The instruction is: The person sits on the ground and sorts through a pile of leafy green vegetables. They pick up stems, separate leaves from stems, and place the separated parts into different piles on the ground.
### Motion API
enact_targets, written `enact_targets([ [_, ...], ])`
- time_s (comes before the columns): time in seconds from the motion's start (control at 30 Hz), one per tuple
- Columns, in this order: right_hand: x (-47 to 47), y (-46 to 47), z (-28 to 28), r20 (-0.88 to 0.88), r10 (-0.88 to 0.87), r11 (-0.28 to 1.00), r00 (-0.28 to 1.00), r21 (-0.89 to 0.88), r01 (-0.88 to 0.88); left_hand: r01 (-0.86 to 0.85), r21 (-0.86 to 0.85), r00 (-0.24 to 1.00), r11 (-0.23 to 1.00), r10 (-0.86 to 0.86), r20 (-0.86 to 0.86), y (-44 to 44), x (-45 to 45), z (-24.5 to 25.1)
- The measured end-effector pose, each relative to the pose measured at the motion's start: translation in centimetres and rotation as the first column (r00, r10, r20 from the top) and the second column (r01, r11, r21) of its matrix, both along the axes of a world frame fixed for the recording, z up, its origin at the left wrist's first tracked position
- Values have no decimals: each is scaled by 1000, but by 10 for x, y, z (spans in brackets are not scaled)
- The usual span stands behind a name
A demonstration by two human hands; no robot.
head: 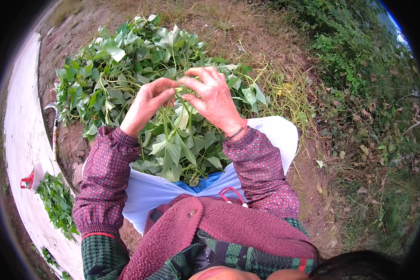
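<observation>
My left hand (152, 99) pinches green leafy stems (166, 120) between thumb and fingers, and their heart-shaped leaves hang down below it. Close on the right, my right hand (210, 92) has its thumb and fingertips at the upper end of the same stems; its fingers are slightly bent. Behind and under both hands lies a large heap of leafy green vines (126, 59). More leaves (199, 157) lie between my knees, over light blue cloth. Both forearms wear patterned purple sleeve covers.
At the left, a sickle (55, 134) lies on the soil beside a pale strip (24, 115). On that strip are a pile of leaves (57, 203) and a container with a red lid (27, 181). Stripped yellowish stems (287, 98) lie at the right, near green shrubs (350, 52).
</observation>
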State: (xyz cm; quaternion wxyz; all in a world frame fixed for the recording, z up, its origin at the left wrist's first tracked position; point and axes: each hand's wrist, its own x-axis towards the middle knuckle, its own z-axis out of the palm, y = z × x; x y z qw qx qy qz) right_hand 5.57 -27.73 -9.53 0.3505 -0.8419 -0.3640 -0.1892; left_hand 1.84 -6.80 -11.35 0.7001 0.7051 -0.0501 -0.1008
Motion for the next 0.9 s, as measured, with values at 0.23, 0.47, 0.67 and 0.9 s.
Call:
enact_targets([
  [0.23, -12, -8, 3, -586, 183, 852, 789, 495, 170, -315, -299, 933, 901, 236, -272, 29, 1, -13],
  [0.47, -16, 3, -5, -382, 46, 986, 923, 168, 20, -391, -437, 900, 810, 237, -365, 14, 0, -14],
  [0.67, -20, -56, 41, -100, -217, 897, 971, 372, 239, -414, -356, 897, 838, 309, -315, 33, 0, -12],
  [0.9, -98, -238, -26, -280, -725, 584, 630, 236, 777, -402, -477, 915, 782, 370, -163, 56, -5, -3],
])
